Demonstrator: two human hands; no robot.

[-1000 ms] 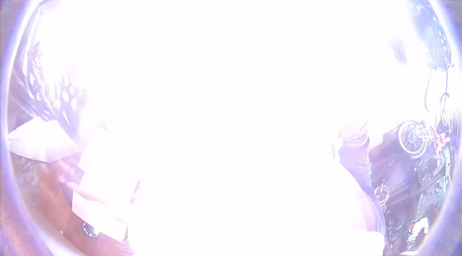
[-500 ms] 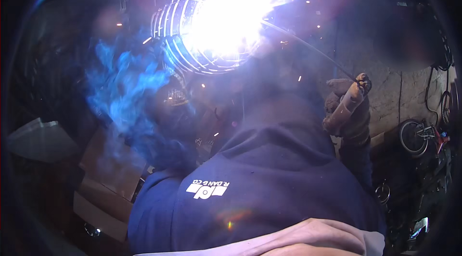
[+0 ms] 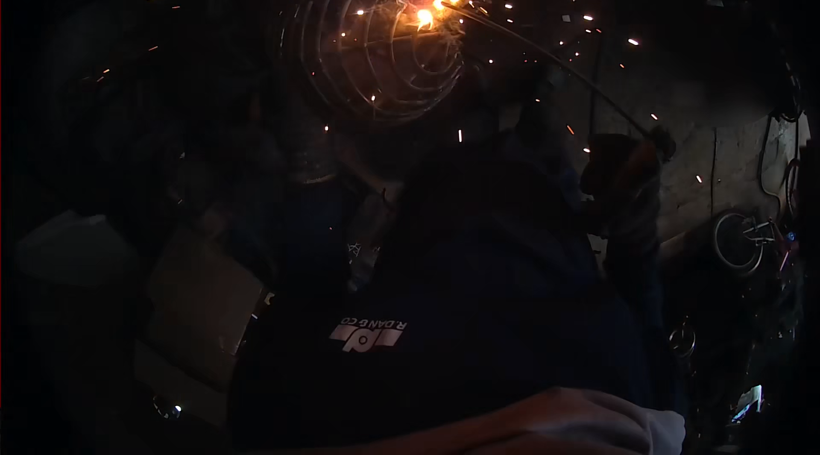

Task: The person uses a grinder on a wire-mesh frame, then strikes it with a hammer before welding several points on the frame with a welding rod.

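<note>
My right hand [image 3: 622,166], in a thick work glove, is closed round a welding electrode holder [image 3: 662,144] at the right. From it a long thin welding rod [image 3: 559,64] slants up and left to small glowing orange spots [image 3: 440,4] at the top middle. Those spots lie along the upper edge of a rounded cage of curved metal wires [image 3: 369,53], and sparks fly round them. On the left, my left sleeve's cuff [image 3: 314,177] shows faintly below the cage. Darkness hides the left hand's fingers and whatever they touch.
A cardboard box [image 3: 203,284] stands at the lower left, near a pale sheet-like thing [image 3: 77,246]. To the right, a bicycle wheel [image 3: 737,243] shows by a rough wall [image 3: 688,169] with a hanging cable [image 3: 763,156]. Most of the surroundings are very dark.
The blinding white-blue arc has gone out, leaving orange glowing spots and scattered sparks. The whole view has darkened, and the blue smoke no longer shows. My right hand has hardly moved.
</note>
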